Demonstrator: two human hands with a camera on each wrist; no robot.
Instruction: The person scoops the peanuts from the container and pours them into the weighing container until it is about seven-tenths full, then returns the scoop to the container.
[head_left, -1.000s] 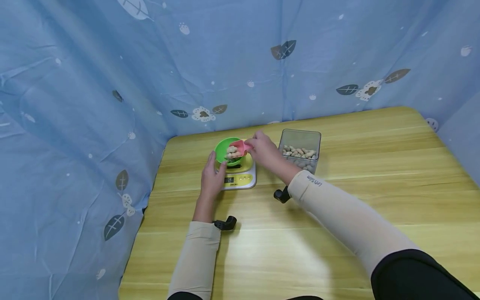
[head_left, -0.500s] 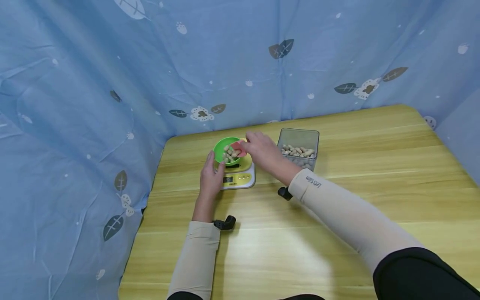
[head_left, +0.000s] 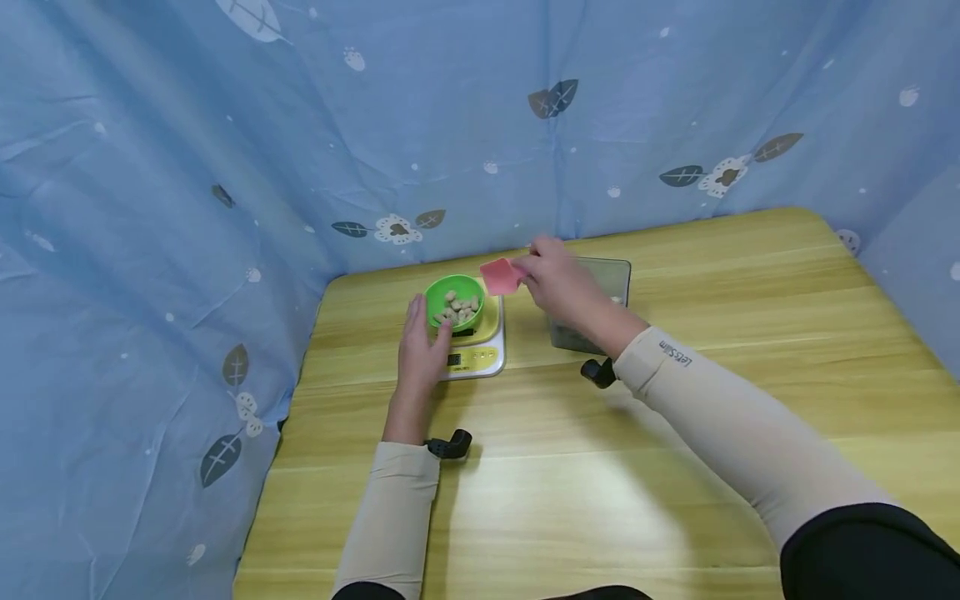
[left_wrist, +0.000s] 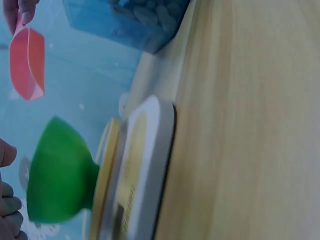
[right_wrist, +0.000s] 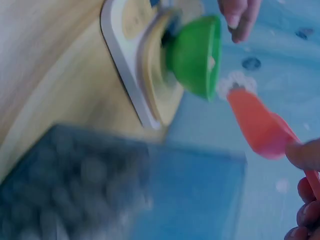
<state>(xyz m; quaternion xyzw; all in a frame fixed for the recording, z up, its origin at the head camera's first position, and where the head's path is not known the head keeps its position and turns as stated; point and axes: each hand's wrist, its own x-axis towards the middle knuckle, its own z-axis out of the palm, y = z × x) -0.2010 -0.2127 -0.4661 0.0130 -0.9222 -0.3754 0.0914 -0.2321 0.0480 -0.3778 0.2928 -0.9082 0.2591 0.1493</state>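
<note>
My right hand (head_left: 562, 287) pinches the handle of a pink scoop (head_left: 501, 277), held up between the bowl and the clear container; its bowl shows no peanuts. The small green bowl (left_wrist: 60, 175) stands on a yellow-and-white kitchen scale (head_left: 491, 357). Several unshelled peanuts (head_left: 460, 311) lie inside the bowl. At the bowl's left side is my left hand (head_left: 422, 346), fingers fairly straight and thumb spread. The left wrist view shows a small gap between that hand and the bowl.
A clear square container (head_left: 562, 335) with peanuts stands right of the scale, partly hidden by my right forearm. The wooden table (head_left: 525, 483) ends at a blue patterned curtain (head_left: 465, 125) behind and to the left. Each wrist carries a small black camera.
The scoop has tipped its peanuts into the green bowl. My right hand has drawn the scoop away from the bowl, to the right toward the container. My left hand has stayed beside the bowl.
</note>
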